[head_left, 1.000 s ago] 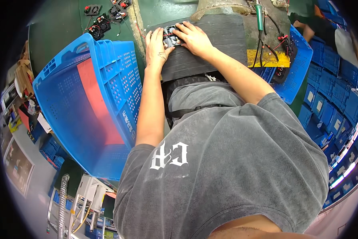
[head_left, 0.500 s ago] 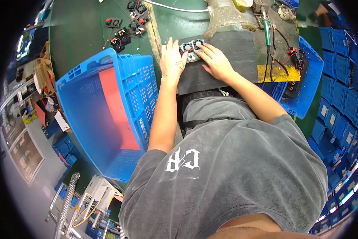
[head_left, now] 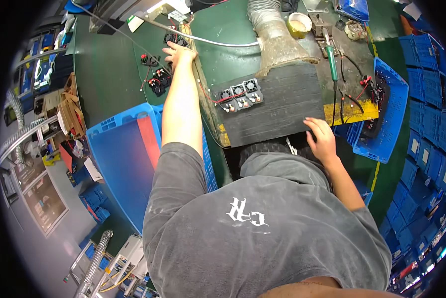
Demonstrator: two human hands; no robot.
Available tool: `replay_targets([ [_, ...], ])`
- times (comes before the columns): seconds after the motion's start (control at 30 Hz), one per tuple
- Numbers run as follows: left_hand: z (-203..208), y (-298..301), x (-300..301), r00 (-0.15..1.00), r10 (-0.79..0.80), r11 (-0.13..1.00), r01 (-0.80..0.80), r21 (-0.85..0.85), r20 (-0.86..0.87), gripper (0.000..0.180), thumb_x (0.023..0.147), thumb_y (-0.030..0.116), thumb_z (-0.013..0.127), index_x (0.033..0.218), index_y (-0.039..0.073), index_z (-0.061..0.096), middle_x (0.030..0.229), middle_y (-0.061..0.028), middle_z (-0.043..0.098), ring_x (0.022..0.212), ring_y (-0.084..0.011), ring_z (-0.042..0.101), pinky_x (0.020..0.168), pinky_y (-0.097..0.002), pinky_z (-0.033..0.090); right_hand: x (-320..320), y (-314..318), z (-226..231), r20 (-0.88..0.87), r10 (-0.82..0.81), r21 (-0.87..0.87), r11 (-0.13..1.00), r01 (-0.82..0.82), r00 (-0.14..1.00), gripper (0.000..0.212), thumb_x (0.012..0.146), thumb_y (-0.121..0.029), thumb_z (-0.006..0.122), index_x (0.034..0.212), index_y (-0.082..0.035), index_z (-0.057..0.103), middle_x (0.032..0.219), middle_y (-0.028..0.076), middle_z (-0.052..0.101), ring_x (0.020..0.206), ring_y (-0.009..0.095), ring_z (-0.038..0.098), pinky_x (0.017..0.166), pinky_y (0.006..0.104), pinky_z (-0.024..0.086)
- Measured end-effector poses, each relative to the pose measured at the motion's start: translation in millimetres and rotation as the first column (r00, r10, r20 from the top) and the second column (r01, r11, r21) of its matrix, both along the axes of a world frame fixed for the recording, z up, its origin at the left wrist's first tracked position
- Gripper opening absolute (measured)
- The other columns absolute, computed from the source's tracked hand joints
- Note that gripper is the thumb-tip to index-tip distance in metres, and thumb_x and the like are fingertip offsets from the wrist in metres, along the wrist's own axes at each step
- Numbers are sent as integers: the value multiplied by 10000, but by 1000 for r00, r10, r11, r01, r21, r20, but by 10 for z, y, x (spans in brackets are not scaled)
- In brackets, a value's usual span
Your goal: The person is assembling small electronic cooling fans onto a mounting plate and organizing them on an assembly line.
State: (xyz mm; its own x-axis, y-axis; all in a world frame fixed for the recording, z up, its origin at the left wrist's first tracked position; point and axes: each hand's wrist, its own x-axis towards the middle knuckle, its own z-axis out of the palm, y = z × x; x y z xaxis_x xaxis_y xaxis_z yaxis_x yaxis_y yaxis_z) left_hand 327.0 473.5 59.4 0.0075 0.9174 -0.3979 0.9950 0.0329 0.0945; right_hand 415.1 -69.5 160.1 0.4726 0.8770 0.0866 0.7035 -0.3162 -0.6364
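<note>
My left hand is stretched out to the far left with its fingers apart, over a cluster of small black fans with wires. Part of that cluster lies beneath or behind the hand. A grey plate with three small fans rests on the black mat, a red wire running off its left side. Nothing touches this plate. Near the mat's front right edge is my right hand, fingers loosely bent and apart, with nothing seen in it.
A large blue crate stands at my left. Behind the mat hangs a ribbed duct. To the right are a green-handled soldering iron, pliers, a yellow cup and another blue crate.
Both hands have left the fan plate, which now lies uncovered on the mat. My left hand went forward and left to the loose fans; my right drew back to the mat's near right edge.
</note>
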Motion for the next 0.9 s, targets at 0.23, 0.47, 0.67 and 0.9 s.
replay_targets([
  [0.23, -12, 147, 31, 994, -82, 997, 82, -4, -72, 1149, 706, 407, 927, 1605, 341, 213, 1580, -146, 250, 1430, -410, 351, 1065, -514, 521, -29, -453, -22, -18, -191, -96, 977, 188, 982, 368, 835, 16, 700, 1199, -32, 684, 1219, 140, 701, 1152, 333, 654, 998, 408, 509],
  [0.47, 162, -115, 0, 998, -54, 998, 54, 39, -12, 930, 701, 319, 927, 1447, 203, 383, 1510, -139, 301, 1364, -406, 419, 990, -528, 566, 42, -444, -63, -34, -225, -76, 972, 222, 974, 342, 863, -6, 682, 1204, -26, 686, 1203, 152, 700, 1137, 334, 660, 994, 408, 511],
  [0.67, 496, -260, -133, 589, 438, 886, -409, -217, 679, 913, 704, 230, 868, 1436, 160, 326, 1383, -193, 386, 1087, -408, 599, 874, -675, 553, 185, -454, -1, -46, -215, -36, 976, 213, 976, 329, 870, -10, 677, 1199, -31, 689, 1196, 160, 700, 1122, 338, 662, 982, 401, 514],
  [0.9, 1113, -1545, -212, -37, 521, 847, -102, -521, 853, 386, 852, 103, 690, 1171, 108, 473, 992, -105, 621, 892, -297, 642, 791, -613, 554, 380, -198, -9, -127, -80, 89, 992, 92, 989, 258, 885, -17, 668, 1140, -22, 705, 1173, 160, 710, 1072, 334, 683, 942, 394, 533],
])
